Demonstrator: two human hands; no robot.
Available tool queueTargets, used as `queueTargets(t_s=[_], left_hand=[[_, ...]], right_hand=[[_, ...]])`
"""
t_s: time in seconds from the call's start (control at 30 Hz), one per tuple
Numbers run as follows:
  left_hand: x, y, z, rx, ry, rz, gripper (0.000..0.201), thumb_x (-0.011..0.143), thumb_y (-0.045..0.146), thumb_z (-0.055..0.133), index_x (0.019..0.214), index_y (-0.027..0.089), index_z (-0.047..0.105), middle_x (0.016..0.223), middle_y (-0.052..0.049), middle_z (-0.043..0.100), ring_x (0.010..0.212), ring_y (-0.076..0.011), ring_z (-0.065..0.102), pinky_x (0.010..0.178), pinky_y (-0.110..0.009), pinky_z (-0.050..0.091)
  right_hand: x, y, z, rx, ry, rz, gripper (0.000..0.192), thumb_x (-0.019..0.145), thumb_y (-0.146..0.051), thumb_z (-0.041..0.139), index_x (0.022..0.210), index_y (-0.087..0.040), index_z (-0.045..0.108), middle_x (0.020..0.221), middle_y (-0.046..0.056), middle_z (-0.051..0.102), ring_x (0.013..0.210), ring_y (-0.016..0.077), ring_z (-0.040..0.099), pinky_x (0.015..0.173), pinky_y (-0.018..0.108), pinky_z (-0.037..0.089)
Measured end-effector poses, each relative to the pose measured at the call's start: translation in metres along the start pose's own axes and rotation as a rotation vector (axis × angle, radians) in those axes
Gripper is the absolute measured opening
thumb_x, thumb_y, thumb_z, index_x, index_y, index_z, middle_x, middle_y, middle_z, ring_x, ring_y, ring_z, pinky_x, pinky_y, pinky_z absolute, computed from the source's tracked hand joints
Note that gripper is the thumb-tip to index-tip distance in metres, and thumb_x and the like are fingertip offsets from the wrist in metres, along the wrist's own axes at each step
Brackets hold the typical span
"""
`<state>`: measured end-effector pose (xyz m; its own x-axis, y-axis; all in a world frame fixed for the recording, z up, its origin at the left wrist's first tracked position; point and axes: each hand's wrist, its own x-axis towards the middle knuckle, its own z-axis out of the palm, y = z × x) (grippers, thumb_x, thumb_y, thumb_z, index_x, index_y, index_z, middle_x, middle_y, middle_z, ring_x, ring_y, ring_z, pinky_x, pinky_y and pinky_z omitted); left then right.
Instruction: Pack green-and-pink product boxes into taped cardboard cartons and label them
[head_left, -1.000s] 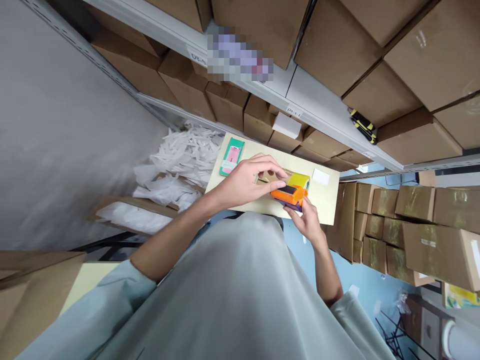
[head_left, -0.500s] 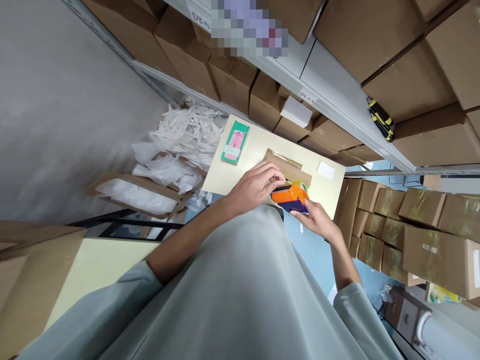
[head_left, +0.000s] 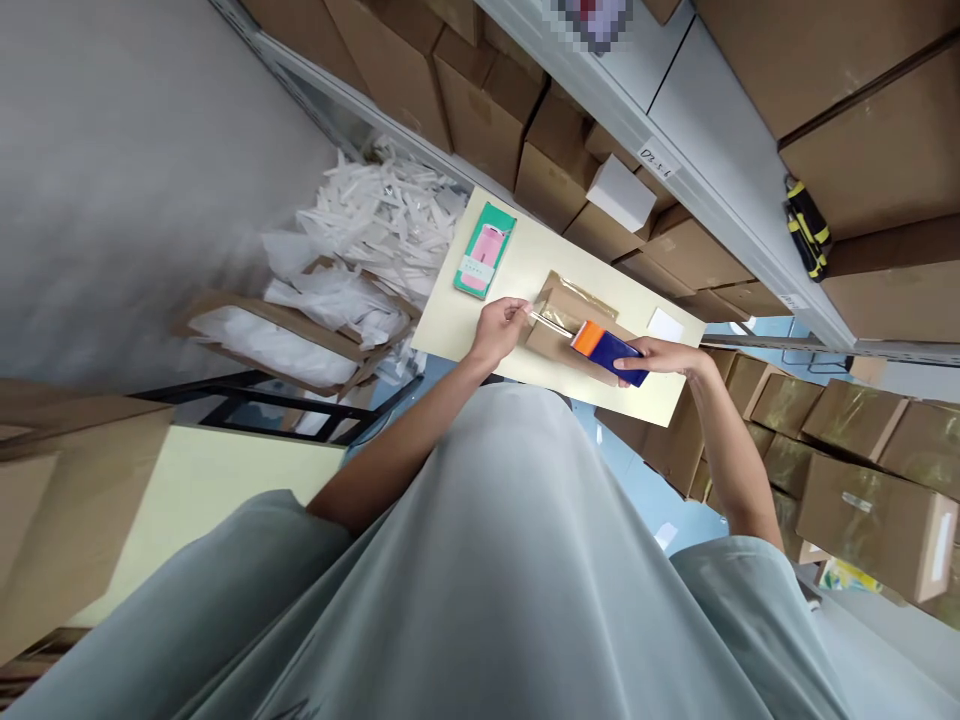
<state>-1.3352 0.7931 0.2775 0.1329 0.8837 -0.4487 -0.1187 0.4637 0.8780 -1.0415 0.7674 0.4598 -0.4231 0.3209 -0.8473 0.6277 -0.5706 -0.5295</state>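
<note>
The right hand (head_left: 664,355), which half a second ago held the orange-and-blue tape dispenser (head_left: 607,350) close against the body at the near edge of the surface (head_left: 465,325), has now drawn it out to the right, its grip wrapped around the blue handle. The left hand (head_left: 499,325), earlier cupped over the dispenser, has moved away to the left and now pinches the free end of a clear strip of tape (head_left: 551,323) between thumb and fingertips. The strip runs taut from that pinch to the dispenser's orange head, crossing over the flat brown cardboard parcel (head_left: 570,305) that lies on the pale surface between the two hands, just under the tape. Beyond the left hand, a green-and-pink packaged item (head_left: 484,250) rests near the far left corner of the surface; a small white paper label (head_left: 665,325) lies past the right hand. Cardboard boxes (head_left: 480,95) fill the metal shelving (head_left: 675,100) behind, and crumpled white plastic bags (head_left: 360,250) lie heaped to the left.
</note>
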Motion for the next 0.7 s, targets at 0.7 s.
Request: queueTargets(t_s=[0.7], left_hand=[[0.038,-0.052,0.022,0.011,0.086,-0.177,0.011,0.090,0.026,0.079,0.088,0.018,0.073,0.085,-0.005,0.077,0.083,-0.0208,0.074,0.082,-0.034,0.066]], right_hand=[[0.041,-0.010,-0.024,0.015,-0.065,0.131,0.067,0.079,-0.081,0.092,0.082,-0.016,0.079,0.080,0.008,0.083,0.075,0.0201,0.077,0.074,0.031,0.065]])
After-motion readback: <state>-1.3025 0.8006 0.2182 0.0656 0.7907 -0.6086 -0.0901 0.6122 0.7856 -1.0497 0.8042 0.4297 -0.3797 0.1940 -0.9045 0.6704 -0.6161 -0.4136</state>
